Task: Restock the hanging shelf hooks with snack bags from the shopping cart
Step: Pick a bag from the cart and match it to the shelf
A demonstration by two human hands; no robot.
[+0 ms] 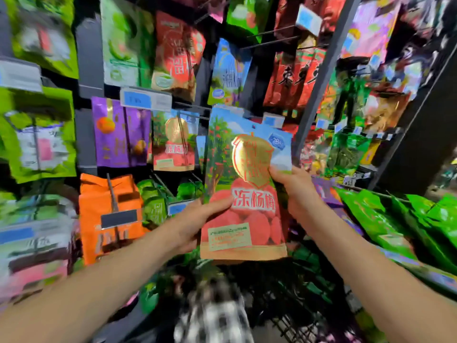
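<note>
I hold a snack bag [247, 189] upright in front of the hanging shelf; it is blue at the top with a gold emblem and red fruit below. My left hand [197, 224] grips its lower left edge, thumb on the front. My right hand [294, 189] grips its right edge at mid height. A matching bag [174, 142] hangs on a hook just left of the held one. The black wire shopping cart [291, 300] sits below my arms, with green bags [405, 219] piled along its right side.
Hooks all around carry snack bags: purple ones [118, 132] and an orange one [108, 216] to the left, red ones [296, 78] above right. Price tags [146, 99] stick out on the hook ends. A grey upright post [321, 78] stands to the right.
</note>
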